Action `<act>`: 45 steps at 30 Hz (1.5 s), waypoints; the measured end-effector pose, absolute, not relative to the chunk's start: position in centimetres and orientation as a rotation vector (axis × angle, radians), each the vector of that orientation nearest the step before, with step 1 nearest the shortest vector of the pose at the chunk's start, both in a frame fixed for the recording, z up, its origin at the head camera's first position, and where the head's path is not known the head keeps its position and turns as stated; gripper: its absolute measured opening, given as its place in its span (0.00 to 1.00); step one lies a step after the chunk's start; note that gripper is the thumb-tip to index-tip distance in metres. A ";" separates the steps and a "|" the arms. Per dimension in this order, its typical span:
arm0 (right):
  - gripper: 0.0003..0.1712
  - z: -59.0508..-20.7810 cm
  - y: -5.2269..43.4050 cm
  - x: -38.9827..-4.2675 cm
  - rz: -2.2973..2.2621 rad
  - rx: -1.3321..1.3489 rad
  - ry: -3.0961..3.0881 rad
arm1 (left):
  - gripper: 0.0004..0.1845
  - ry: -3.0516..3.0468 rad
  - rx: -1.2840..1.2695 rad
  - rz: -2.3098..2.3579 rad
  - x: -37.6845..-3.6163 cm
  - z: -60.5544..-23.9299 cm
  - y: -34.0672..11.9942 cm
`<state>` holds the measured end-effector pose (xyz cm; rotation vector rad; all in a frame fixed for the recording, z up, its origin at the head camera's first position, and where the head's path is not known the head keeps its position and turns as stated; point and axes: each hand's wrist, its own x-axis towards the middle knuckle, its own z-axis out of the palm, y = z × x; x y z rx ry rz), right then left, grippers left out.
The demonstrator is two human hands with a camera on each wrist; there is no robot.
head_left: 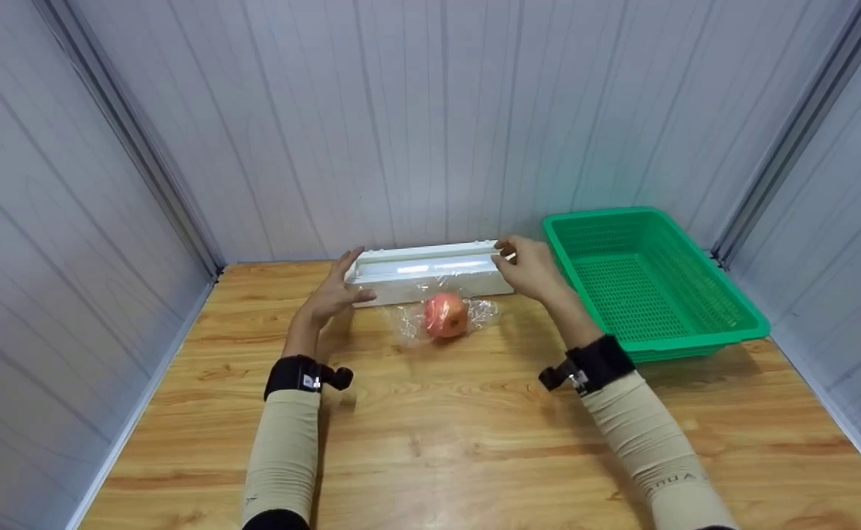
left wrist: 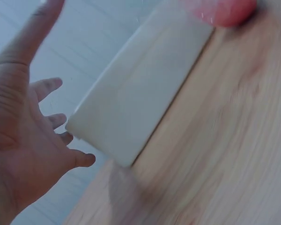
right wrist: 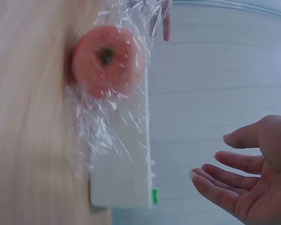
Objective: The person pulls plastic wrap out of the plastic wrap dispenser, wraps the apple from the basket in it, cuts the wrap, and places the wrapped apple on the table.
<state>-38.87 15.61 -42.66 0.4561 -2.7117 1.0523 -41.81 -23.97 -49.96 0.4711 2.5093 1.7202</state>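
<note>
1. Two hands sit at either end of a long white cling-film box [head_left: 430, 274] lying along the back of the wooden table [head_left: 475, 442]; only the head view shows both at once, along with a green basket [head_left: 651, 283] just right of the box.
2. Left wrist view shows the left hand [left wrist: 23, 136] with fingers [left wrist: 47, 86] spread and straight, apart from the box's end [left wrist: 131, 112]; it grips nothing.
3. Head view puts the same left hand [head_left: 335, 291] right by the box's left end; contact cannot be told.
4. Right wrist view shows the right hand [right wrist: 253, 164] loosely open, palm bare, off the box [right wrist: 124, 178].
5. Right wrist view alone shows the red apple [right wrist: 107, 61] stem-up in crinkled plastic wrap [right wrist: 112, 122], just in front of the box.
6. In the head view, the right hand [head_left: 530, 269] looks to touch the box's right end.
</note>
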 end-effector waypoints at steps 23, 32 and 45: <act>0.35 -48.0 12.2 -36.4 0.810 1.031 -2.780 | 0.34 2.863 -0.020 1.549 -36.9 -46.2 -18.5; 0.46 -49.1 10.8 -37.2 0.807 1.046 -2.731 | 0.30 2.795 -0.027 1.736 -37.3 -45.3 -17.6; 0.39 -49.6 10.4 -37.6 0.856 1.055 -2.719 | 0.30 2.346 -0.250 2.118 -38.4 -47.0 -20.1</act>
